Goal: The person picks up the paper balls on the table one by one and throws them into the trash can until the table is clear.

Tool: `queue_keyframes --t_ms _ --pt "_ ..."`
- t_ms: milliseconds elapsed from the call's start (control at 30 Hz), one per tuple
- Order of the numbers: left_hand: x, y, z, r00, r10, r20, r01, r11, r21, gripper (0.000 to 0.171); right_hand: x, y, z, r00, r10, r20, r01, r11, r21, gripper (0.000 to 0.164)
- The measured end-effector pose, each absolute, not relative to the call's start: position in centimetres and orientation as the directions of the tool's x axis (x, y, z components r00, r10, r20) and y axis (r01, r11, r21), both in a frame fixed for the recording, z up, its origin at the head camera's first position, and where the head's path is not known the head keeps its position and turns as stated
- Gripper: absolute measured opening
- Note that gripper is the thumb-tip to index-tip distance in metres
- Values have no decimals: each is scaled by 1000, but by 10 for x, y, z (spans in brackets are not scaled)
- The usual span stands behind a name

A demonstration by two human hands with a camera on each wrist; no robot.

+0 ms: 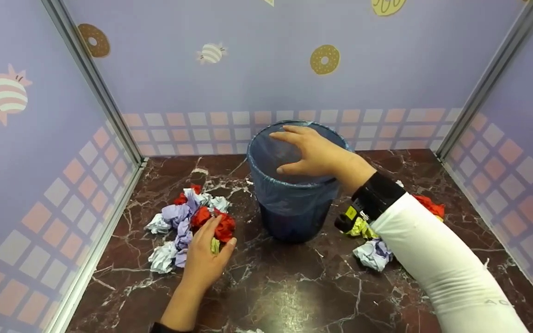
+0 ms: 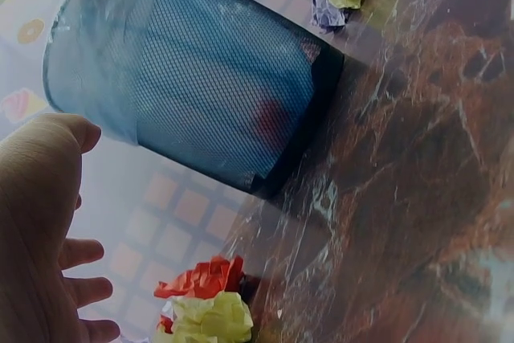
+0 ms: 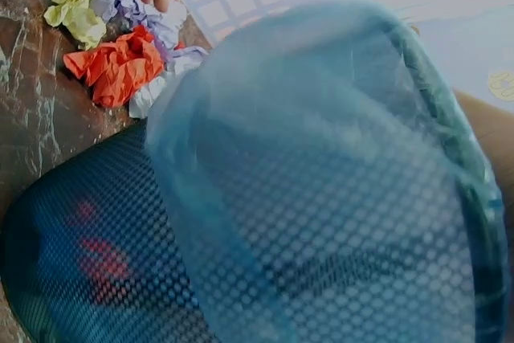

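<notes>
A dark blue mesh waste bin (image 1: 294, 217), lined with a clear bluish bag (image 3: 265, 110), stands upright in the middle of the table. My right hand (image 1: 315, 150) hovers over its mouth, fingers spread and nothing in them. Something red shows blurred through the mesh (image 3: 104, 259) low in the bin. My left hand (image 1: 205, 259) is over the near side of a pile of crumpled paper, fingers apart and holding nothing visible. Closest to it are a red paper ball (image 1: 226, 227) and a yellow-green paper ball (image 2: 210, 319); purple paper (image 1: 176, 213) and white paper (image 1: 162, 257) lie beside them.
Right of the bin, partly behind my right arm, lie a yellow-green paper ball (image 1: 362, 228), a white paper ball (image 1: 371, 255) and red paper (image 1: 430, 206). Patterned panels (image 1: 266, 83) enclose the dark marbled table (image 1: 289, 286) at the back and both sides.
</notes>
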State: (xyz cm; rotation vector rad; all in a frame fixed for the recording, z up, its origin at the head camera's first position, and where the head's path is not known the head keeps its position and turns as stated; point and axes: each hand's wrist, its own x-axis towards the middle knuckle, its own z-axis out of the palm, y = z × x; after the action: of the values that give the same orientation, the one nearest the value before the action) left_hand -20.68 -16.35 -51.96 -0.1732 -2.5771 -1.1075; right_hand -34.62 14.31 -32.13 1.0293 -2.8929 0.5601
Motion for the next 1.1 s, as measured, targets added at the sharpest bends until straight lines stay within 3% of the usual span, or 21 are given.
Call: queue_keyframes --t_ms 367,700,1100 --pt "-205 -145 -509 -910 47 412 324 701 635 69 -351 179 -305 -824 -554 122 -567 798 -204 83" --pt "-194 -107 -509 -922 162 352 357 710 608 75 -354 261 -289 -904 -417 99 -428 883 -193 85" --pt "-181 -60 -512 -855 360 374 517 654 552 73 -340 380 -332 -974 -223 26 -224 952 -207 96"
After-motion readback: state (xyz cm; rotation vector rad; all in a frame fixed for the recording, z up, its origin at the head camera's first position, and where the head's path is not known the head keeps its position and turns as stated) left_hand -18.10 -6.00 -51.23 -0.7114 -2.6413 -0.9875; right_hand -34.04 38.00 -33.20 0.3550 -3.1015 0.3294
